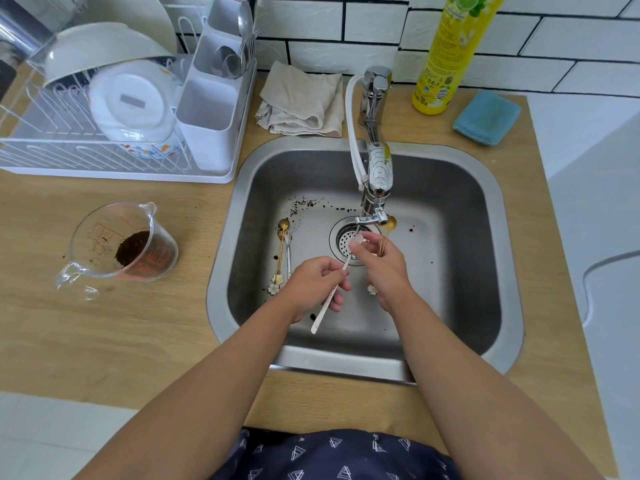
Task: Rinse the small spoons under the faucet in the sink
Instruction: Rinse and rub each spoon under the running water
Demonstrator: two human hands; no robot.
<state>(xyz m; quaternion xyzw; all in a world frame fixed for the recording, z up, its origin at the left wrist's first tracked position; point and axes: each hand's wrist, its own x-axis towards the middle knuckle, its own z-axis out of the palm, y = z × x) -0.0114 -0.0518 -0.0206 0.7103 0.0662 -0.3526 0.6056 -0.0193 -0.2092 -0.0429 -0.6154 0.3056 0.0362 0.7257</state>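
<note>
Our left hand (pixel 317 278) pinches the white spoon (pixel 334 285); right hand (pixel 381 261) grips gold spoons (pixel 387 233) while rubbing its bowl. We keep it beneath the faucet (pixel 375 188), twelve o'clock.

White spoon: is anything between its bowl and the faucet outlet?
Nothing visible blocks it. The left hand grips the white spoon by its handle; its bowl sits just under the faucet outlet, over the drain strainer, where the right hand fingers touch it.

Faucet (pixel 375 174) overhangs the drain; gold spoons (pixel 282 251) lie left; sink (pixel 450 202) floor right lies open.
</note>
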